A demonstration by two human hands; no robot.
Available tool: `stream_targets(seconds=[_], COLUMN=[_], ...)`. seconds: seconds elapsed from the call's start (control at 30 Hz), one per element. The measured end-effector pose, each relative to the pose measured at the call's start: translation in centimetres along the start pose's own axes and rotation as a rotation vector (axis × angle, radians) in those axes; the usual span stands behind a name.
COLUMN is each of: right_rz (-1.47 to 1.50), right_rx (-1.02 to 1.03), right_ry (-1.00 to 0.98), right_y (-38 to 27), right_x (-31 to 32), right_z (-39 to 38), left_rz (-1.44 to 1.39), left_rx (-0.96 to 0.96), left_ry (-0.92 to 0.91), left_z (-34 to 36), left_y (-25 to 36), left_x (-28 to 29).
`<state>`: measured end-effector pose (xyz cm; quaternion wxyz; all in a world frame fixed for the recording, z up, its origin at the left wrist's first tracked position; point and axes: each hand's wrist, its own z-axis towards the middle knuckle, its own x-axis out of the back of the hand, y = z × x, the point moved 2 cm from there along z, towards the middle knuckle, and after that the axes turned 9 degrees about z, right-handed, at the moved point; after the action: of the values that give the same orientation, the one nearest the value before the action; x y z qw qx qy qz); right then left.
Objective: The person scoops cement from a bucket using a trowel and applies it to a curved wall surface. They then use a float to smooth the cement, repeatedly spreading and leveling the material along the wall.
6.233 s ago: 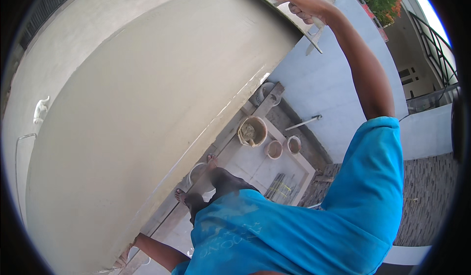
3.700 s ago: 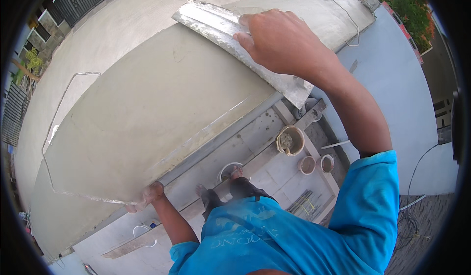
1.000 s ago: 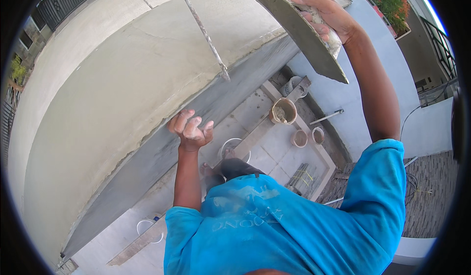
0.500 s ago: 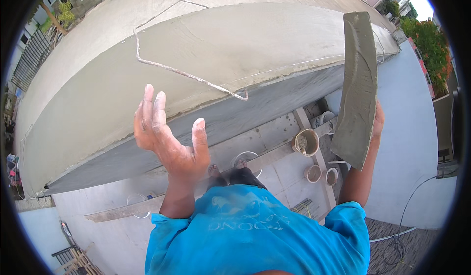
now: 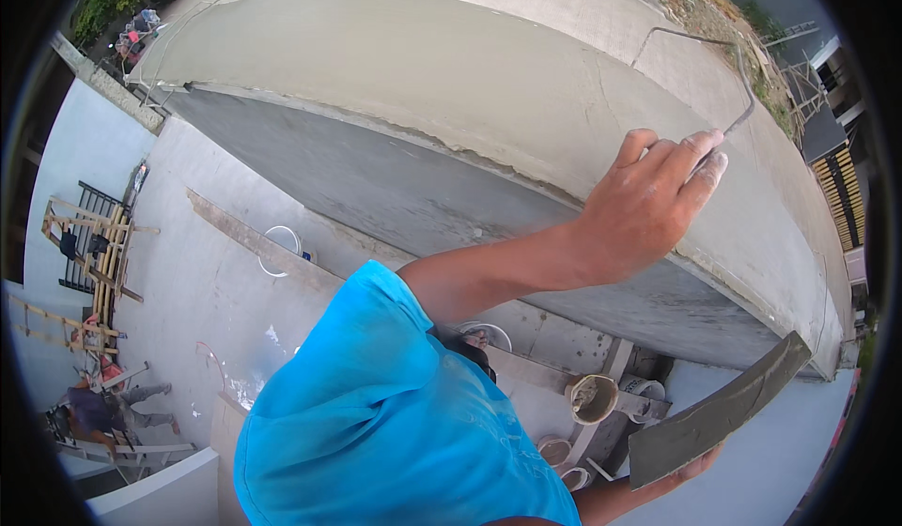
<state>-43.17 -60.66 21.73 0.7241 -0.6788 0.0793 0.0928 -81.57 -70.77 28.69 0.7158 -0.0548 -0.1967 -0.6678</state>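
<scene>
My left hand (image 5: pixel 655 197) reaches across to the right, its whitish fingertips closed on the lower end of a bent metal rod (image 5: pixel 745 75). The rod lies over the top of a long wall (image 5: pixel 451 66), which is coated with smooth grey-beige cement. Low on the right, my right hand (image 5: pixel 691 470) grips a long, slightly curved board (image 5: pixel 719 413) from beneath. Grey cement smears cover the board's upper face. Whatever handle is under it stays hidden.
Below stand a bucket (image 5: pixel 592 399) with cement mix, smaller pots (image 5: pixel 554 451) and a white pail (image 5: pixel 282 244). Planks (image 5: pixel 249 235) run across beneath me. Another person (image 5: pixel 103 413) is far down left, near wooden frames (image 5: pixel 103 244). A pale blue wall (image 5: pixel 780 441) rises at right.
My left hand has gone from open in the air to closed on the metal rod. My view has swung left, and the board in my right hand is lower and more tilted.
</scene>
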Motion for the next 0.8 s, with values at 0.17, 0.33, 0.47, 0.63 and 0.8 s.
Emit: stream_targets(seconds=[0.17,0.33,0.47,0.63,0.8], right_rz=[-0.162,-0.261,-0.303,-0.366,-0.462], right_rx=[0.066,0.112,0.119,0.125,0.155], right_ry=[-0.091,-0.241,-0.389,-0.478,-0.582], right_y=[0.5,1.3,1.7,2.0,-0.6], right_x=[-2.6,-9.1,-14.6,-20.4,-26.3], right_z=[2.3,2.3,0.9,-2.2,-5.9], left_rz=[0.104,0.123,-0.006,-0.096,0.364], left_rx=[-0.103,-0.149,-0.146,-0.042,0.312], left_ry=[-0.014,-0.161,0.100,0.294,0.468], left_z=[-0.8,-2.2,-2.7,-6.1,-14.7], left_y=[2.4,3.5,2.4,-7.7,-23.3], left_x=[-2.9,-5.4,-2.3,10.0,23.1])
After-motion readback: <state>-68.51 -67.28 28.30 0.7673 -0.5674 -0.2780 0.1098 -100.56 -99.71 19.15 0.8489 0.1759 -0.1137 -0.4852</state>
